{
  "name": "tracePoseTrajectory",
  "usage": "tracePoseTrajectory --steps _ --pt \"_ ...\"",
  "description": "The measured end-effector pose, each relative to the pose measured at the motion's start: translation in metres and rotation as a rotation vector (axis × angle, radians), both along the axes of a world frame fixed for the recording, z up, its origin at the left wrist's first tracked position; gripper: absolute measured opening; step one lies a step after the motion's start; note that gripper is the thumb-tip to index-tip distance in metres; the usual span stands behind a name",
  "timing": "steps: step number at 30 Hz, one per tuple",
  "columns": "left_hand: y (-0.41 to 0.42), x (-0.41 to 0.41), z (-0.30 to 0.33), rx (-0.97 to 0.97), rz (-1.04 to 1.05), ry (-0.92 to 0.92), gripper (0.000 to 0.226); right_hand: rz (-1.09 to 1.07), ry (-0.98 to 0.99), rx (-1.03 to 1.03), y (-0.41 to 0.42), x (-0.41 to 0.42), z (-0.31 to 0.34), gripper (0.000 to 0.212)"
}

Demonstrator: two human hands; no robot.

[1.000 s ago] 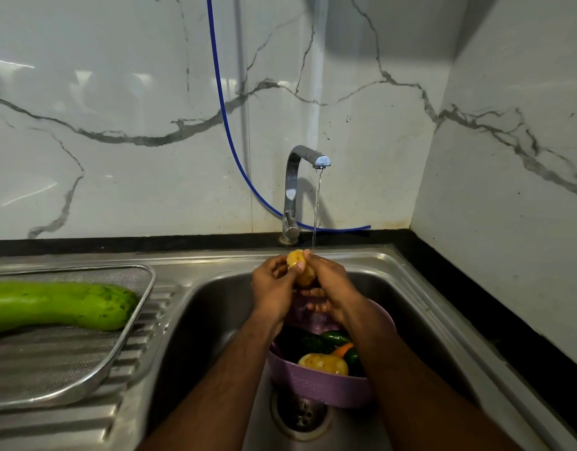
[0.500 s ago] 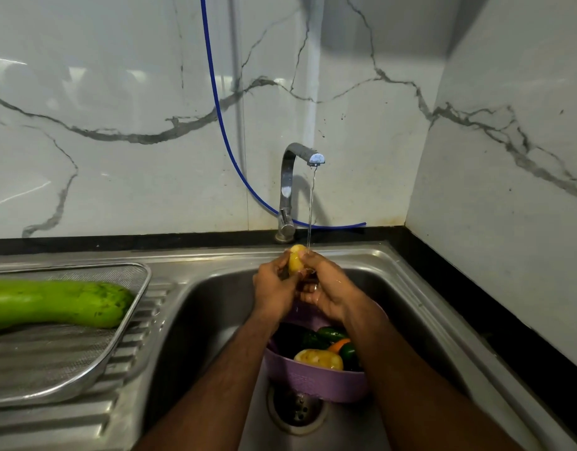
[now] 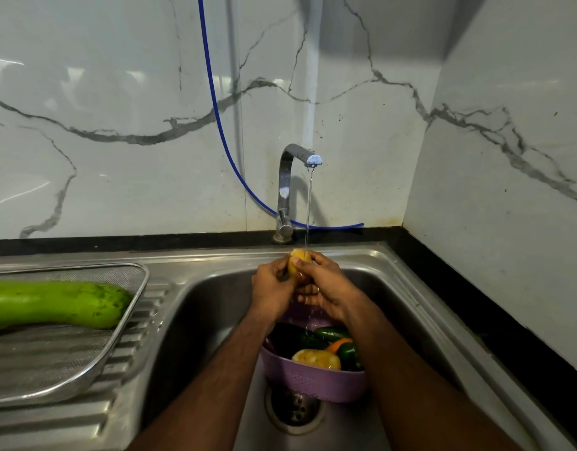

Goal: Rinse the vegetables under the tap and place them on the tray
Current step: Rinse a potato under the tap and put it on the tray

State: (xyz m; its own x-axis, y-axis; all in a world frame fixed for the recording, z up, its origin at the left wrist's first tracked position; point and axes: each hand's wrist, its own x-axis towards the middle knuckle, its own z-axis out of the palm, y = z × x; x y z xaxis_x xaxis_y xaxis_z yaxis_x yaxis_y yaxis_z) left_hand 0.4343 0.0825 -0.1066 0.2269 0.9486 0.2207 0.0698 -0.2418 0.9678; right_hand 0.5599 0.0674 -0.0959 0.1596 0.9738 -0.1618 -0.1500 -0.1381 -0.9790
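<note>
A small yellow potato (image 3: 297,259) sits between both hands, right under the water stream from the steel tap (image 3: 293,177). My left hand (image 3: 272,288) grips its left side and my right hand (image 3: 326,288) wraps its right side, fingers curled round it. Below them a purple basket (image 3: 316,382) stands in the sink and holds another potato (image 3: 316,359), green cucumbers (image 3: 332,333) and an orange piece. On the left drainboard a metal mesh tray (image 3: 85,372) carries a long green bottle gourd (image 3: 56,304).
The steel sink basin (image 3: 209,320) has its drain (image 3: 293,408) just in front of the basket. A blue hose (image 3: 215,118) runs down the marble wall behind the tap. A black counter edge (image 3: 476,314) and a marble side wall close the right.
The potato has turned upright between my hands and both hands have crept slightly up and left under the stream. The view has shifted a little.
</note>
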Motion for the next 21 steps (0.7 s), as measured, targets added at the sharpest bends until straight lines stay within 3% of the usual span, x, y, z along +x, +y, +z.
tracePoseTrajectory --steps 5,9,14,17,21 --pt "0.0018 -0.0013 -0.0048 0.082 0.03 0.164 0.064 -0.114 -0.103 -0.101 0.0047 -0.0037 -0.0005 0.054" --pt "0.0006 -0.0002 -0.005 0.095 0.064 0.114 0.054 -0.087 -0.101 -0.146 0.0073 -0.0025 -0.0012 0.062" --pt "0.0027 -0.0011 -0.0063 0.116 0.044 0.088 0.04 -0.037 -0.003 -0.094 0.0035 0.0031 -0.0019 0.039" --pt "0.0042 -0.0012 -0.0071 0.134 0.055 0.067 0.03 0.007 -0.008 -0.065 0.0054 0.0026 -0.0057 0.041" --pt "0.0039 0.0005 -0.0081 0.133 0.012 0.114 0.038 -0.126 -0.099 -0.042 0.0082 -0.0052 -0.0029 0.043"
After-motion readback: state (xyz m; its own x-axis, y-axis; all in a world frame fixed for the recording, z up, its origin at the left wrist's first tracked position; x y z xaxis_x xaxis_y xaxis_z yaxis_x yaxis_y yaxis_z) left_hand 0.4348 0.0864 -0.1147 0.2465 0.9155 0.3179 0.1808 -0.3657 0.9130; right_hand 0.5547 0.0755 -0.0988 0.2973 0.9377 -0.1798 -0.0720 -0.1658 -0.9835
